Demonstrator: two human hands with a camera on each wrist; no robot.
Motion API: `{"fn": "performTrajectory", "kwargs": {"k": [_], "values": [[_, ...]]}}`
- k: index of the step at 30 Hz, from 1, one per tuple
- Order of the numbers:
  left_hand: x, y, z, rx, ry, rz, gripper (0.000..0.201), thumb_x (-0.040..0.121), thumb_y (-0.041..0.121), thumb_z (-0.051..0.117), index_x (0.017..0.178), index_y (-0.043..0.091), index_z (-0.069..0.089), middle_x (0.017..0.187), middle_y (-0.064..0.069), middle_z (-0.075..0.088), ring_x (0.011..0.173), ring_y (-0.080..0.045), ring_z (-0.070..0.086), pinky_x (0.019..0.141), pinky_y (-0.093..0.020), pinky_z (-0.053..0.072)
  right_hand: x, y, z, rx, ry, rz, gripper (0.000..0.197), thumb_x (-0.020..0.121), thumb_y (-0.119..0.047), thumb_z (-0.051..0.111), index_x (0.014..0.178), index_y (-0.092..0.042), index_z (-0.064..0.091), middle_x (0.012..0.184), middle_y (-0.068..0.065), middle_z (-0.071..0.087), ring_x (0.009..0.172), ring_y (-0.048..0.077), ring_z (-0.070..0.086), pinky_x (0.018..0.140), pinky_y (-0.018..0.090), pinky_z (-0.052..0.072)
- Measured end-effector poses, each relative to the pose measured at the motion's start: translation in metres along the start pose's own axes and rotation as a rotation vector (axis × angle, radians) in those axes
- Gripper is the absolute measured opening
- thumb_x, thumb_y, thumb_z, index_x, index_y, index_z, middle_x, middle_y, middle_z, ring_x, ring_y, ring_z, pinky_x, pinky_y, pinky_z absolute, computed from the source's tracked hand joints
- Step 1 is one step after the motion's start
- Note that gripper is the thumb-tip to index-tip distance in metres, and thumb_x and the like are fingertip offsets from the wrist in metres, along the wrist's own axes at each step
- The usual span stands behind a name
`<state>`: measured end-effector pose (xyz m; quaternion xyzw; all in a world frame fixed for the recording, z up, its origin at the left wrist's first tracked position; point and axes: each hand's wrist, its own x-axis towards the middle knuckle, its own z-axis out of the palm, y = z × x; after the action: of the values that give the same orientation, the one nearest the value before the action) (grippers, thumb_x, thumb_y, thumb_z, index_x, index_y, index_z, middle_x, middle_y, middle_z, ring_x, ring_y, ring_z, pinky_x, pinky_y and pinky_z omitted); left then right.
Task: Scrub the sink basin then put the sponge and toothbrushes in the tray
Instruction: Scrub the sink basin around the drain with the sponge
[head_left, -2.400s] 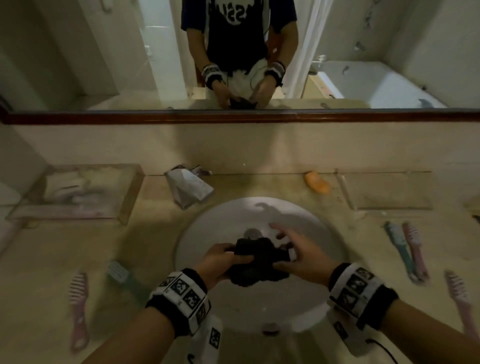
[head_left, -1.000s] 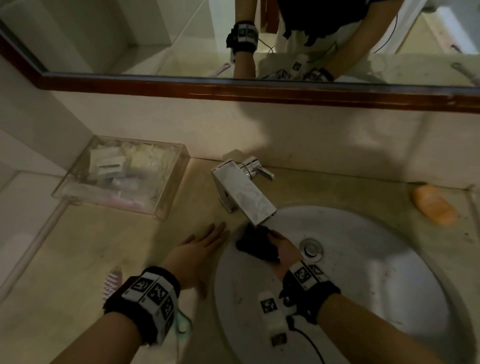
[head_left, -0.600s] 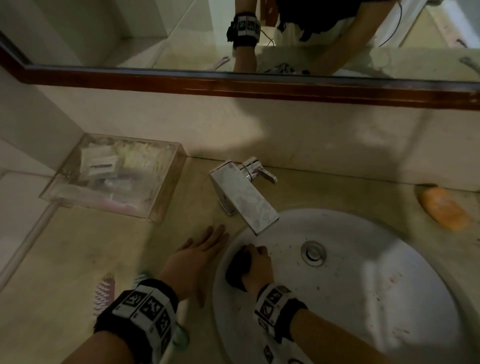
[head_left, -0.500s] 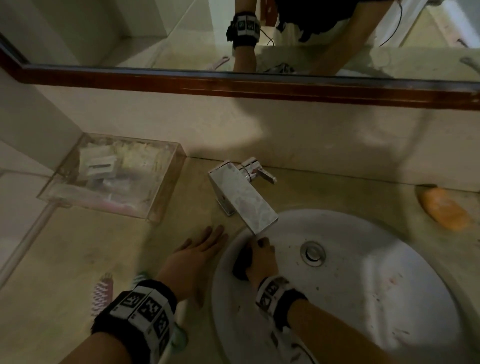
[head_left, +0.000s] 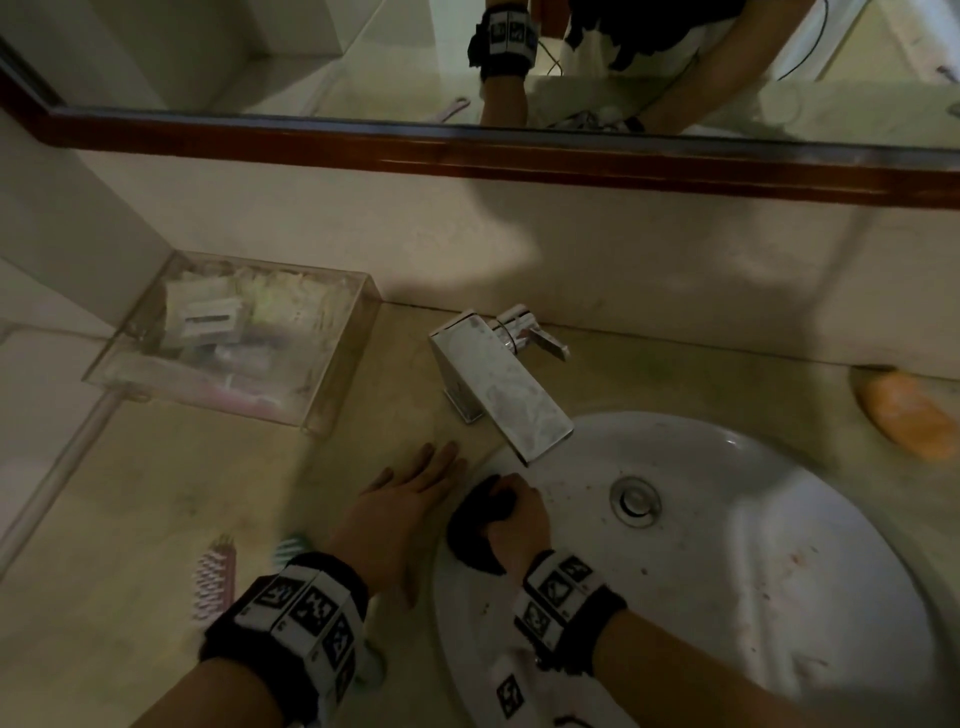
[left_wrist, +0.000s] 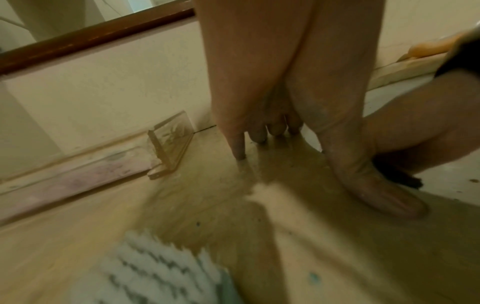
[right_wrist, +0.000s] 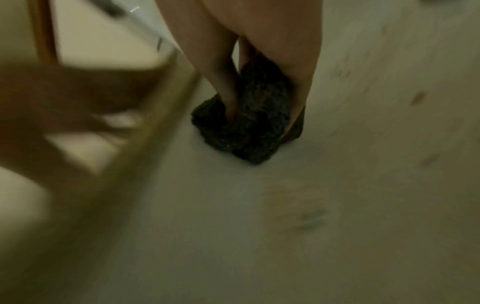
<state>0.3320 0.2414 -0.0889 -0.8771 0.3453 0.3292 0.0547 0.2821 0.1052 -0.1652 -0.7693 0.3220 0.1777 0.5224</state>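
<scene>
My right hand (head_left: 511, 512) grips a dark sponge (head_left: 475, 527) and presses it against the left inner wall of the white sink basin (head_left: 727, 571), just below the faucet spout. In the right wrist view the fingers curl round the sponge (right_wrist: 249, 123) on the basin (right_wrist: 285, 205). My left hand (head_left: 400, 514) lies flat with straight fingers on the counter beside the basin rim; its fingertips (left_wrist: 240, 152) touch the counter. A pink toothbrush (head_left: 213, 577) and a green one (head_left: 288, 548) lie by my left wrist. A clear tray (head_left: 228, 332) stands at the back left.
A chrome faucet (head_left: 498, 384) overhangs the basin's back left. The drain (head_left: 635, 501) sits mid-basin, with reddish specks on the right wall. An orange soap bar (head_left: 904, 410) lies at the back right. The tray holds several small packets. A mirror runs above the backsplash.
My right hand has rubbed the sponge back and forth along the basin's left wall under the spout. Earlier both hands held the sponge over the basin; the left hand has since settled on the counter.
</scene>
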Motion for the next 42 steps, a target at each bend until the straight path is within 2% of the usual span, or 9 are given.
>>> {"fn": "performTrajectory", "kwargs": {"k": [4,7,10,17,20,25,34,38,42], "values": [[0.003,-0.005,0.008,-0.007,0.036,-0.005,0.121,0.072,0.052,0.074,0.142,0.036,-0.023,0.139,0.02,-0.037,0.133,-0.003,-0.025,0.124,-0.039,0.009,0.012,0.001,-0.013,-0.163,0.015,0.066,0.029,0.089,-0.004,0.047,0.117,-0.006,0.051,0.127,0.021,0.045,0.113,0.037,0.049,0.096,0.036,0.04],[0.002,-0.003,0.006,0.012,0.03,0.004,0.127,0.066,0.052,0.078,0.149,0.031,-0.015,0.14,0.021,-0.034,0.137,-0.003,-0.021,0.124,-0.038,0.012,0.0,-0.004,-0.029,-0.126,-0.147,-0.011,0.004,0.088,-0.012,0.059,0.089,-0.014,0.055,0.122,0.021,0.057,0.112,0.033,0.055,0.097,0.037,0.042],[0.001,0.0,0.002,0.006,0.012,0.002,0.132,0.063,0.044,0.083,0.15,0.026,-0.014,0.138,0.017,-0.035,0.147,-0.011,-0.014,0.124,-0.038,0.013,-0.038,-0.002,-0.022,-0.117,-0.417,-0.148,0.02,0.081,-0.013,0.067,0.081,-0.018,0.048,0.114,0.017,0.06,0.108,0.029,0.057,0.094,0.038,0.045],[0.005,0.0,0.004,-0.007,0.036,-0.011,0.112,0.079,0.034,0.074,0.15,0.029,-0.013,0.141,0.02,-0.034,0.146,-0.009,-0.014,0.124,-0.036,0.015,-0.002,0.017,-0.004,-0.381,-0.169,-0.069,0.037,0.093,-0.013,0.046,0.13,-0.009,0.044,0.134,0.018,0.044,0.119,0.032,0.049,0.095,0.034,0.041],[0.006,-0.002,0.009,0.009,0.032,-0.015,0.106,0.083,0.034,0.07,0.15,0.031,-0.012,0.153,0.017,-0.028,0.148,-0.012,-0.011,0.123,-0.036,0.017,0.011,0.015,-0.01,-0.438,-0.197,-0.079,0.033,0.09,-0.013,0.052,0.122,-0.009,0.048,0.132,0.021,0.046,0.116,0.034,0.05,0.082,0.035,0.04],[0.004,-0.001,0.005,0.012,0.012,-0.01,0.119,0.074,0.033,0.078,0.15,0.028,-0.013,0.153,0.016,-0.029,0.146,-0.009,-0.012,0.123,-0.037,0.018,-0.034,0.023,-0.009,-0.336,-0.541,-0.222,0.038,0.083,-0.016,0.066,0.114,-0.001,0.054,0.122,0.019,0.058,0.111,0.03,0.056,0.09,0.034,0.045],[0.003,0.003,0.002,-0.013,0.02,-0.019,0.097,0.088,0.028,0.064,0.151,0.027,-0.011,0.159,0.009,-0.022,0.15,-0.018,-0.007,0.122,-0.039,0.02,-0.003,0.027,-0.012,-0.606,-0.335,-0.18,0.057,0.085,-0.001,0.057,0.137,-0.015,0.039,0.137,0.017,0.034,0.121,0.037,0.044,0.099,0.04,0.045],[0.005,0.003,0.0,-0.025,0.014,-0.027,0.097,0.088,0.027,0.065,0.151,0.027,-0.01,0.159,0.009,-0.02,0.151,-0.018,-0.005,0.121,-0.041,0.021,-0.031,0.027,-0.025,-0.438,-0.569,-0.281,0.028,0.083,-0.019,0.067,0.106,-0.013,0.054,0.12,0.016,0.055,0.113,0.032,0.054,0.096,0.038,0.044],[0.005,0.001,0.003,-0.011,0.015,-0.021,0.106,0.082,0.03,0.072,0.151,0.027,-0.009,0.16,0.008,-0.02,0.15,-0.019,-0.004,0.121,-0.044,0.021,-0.063,0.048,-0.01,-0.507,-0.638,-0.38,0.041,0.083,-0.022,0.061,0.12,-0.006,0.052,0.123,0.02,0.051,0.113,0.03,0.05,0.09,0.031,0.039]]}}
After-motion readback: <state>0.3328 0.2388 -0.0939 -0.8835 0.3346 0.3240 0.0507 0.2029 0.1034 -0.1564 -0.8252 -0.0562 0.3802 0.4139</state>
